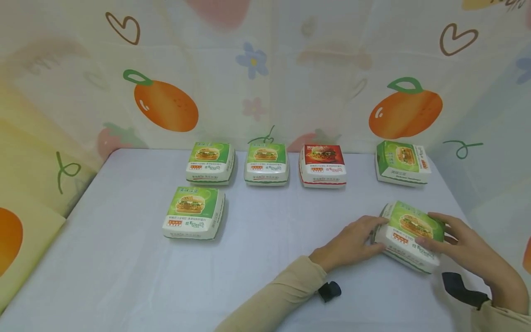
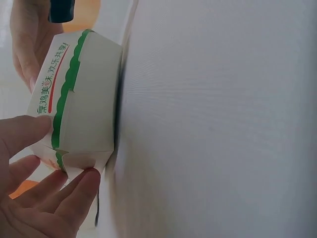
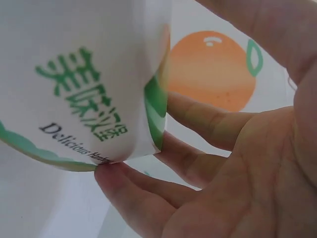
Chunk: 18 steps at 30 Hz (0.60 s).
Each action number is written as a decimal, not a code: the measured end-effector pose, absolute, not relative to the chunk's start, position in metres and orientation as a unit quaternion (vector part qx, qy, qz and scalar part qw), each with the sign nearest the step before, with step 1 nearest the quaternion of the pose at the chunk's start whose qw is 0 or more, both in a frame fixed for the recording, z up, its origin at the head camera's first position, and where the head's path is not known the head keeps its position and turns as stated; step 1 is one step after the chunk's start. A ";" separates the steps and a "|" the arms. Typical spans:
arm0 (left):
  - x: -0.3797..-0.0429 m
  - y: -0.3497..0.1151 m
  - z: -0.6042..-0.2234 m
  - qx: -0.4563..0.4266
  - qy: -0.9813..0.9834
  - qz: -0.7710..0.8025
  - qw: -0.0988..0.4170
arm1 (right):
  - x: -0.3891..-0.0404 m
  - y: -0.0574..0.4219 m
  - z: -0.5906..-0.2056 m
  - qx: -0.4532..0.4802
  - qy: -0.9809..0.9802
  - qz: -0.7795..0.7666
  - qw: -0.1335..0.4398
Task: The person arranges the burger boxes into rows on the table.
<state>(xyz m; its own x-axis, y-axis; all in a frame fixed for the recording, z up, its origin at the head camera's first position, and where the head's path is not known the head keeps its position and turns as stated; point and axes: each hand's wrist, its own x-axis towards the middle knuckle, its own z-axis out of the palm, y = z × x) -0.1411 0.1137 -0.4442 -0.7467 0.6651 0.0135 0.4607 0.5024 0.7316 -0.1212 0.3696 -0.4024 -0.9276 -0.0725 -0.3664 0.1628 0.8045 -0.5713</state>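
Both hands hold a green-and-white burger box (image 1: 408,233) at the right of the table, turned at an angle. My left hand (image 1: 352,242) grips its left corner. In the left wrist view, that hand's thumb lies on the front of the box (image 2: 89,94) and the fingertips press its side. From the right, my right hand (image 1: 469,246) grips the same box, thumb over the top and a finger at the far edge. The right wrist view shows fingertips at the lower edge of the box (image 3: 74,104), beside green lettering.
Along the back stand two green burger boxes (image 1: 210,161) (image 1: 266,163), a red one (image 1: 322,165) and, far right, a sideways green box (image 1: 402,162). Another green box (image 1: 194,212) sits nearer at left. A printed curtain (image 1: 286,92) rises behind the white table (image 1: 145,286).
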 end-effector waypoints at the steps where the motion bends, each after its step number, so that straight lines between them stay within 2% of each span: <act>1: -0.141 0.113 -0.444 0.325 0.856 0.378 0.137 | -0.120 0.368 -0.402 0.021 0.930 -0.316 0.185; 12: -0.139 0.094 -0.439 0.316 0.852 0.400 0.118 | -0.118 0.347 -0.399 -0.040 0.931 -0.336 0.141; 18: -0.138 0.079 -0.436 0.320 0.849 0.408 0.103 | -0.117 0.336 -0.401 -0.066 0.931 -0.347 0.096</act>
<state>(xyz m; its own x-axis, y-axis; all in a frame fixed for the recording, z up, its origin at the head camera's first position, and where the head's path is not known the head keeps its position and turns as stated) -0.1382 0.0790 -0.4361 -0.7735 0.6279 0.0865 0.4596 0.4616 0.7588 -0.1173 0.3359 -0.4011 -0.9727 -0.1903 -0.1330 -0.0569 0.7508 -0.6581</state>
